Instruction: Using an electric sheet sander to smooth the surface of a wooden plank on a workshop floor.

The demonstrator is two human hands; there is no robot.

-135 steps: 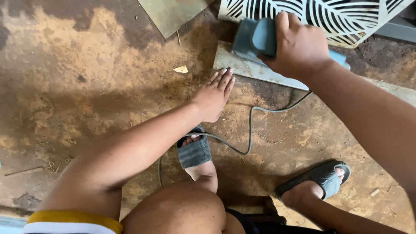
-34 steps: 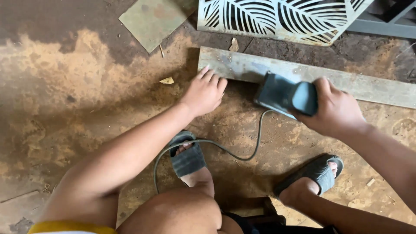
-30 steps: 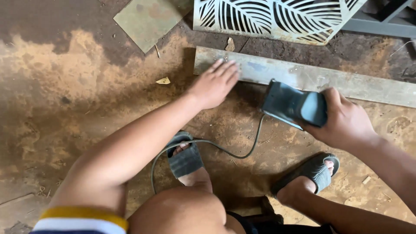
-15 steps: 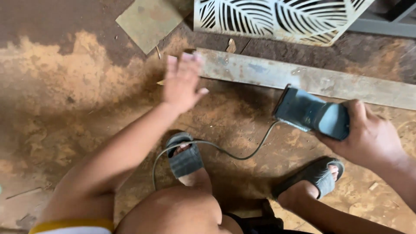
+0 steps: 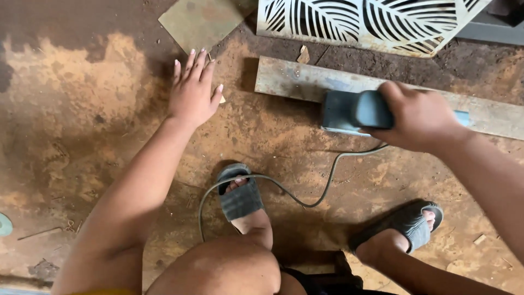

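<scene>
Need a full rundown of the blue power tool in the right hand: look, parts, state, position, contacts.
The power tool is a boxy grey-blue sander with a rounded top grip, plastic by its look. The right hand wraps that grip from above and hides the rear part. Its flat base sits on the long grey plank lying on the floor, near the plank's left end. A grey cord runs from it across the dusty floor, looping past the left sandal. Whether it is running cannot be told.

Dusty rust-brown floor (image 5: pixel 82 109), white leaf-cut metal panel (image 5: pixel 371 22), daylight
</scene>
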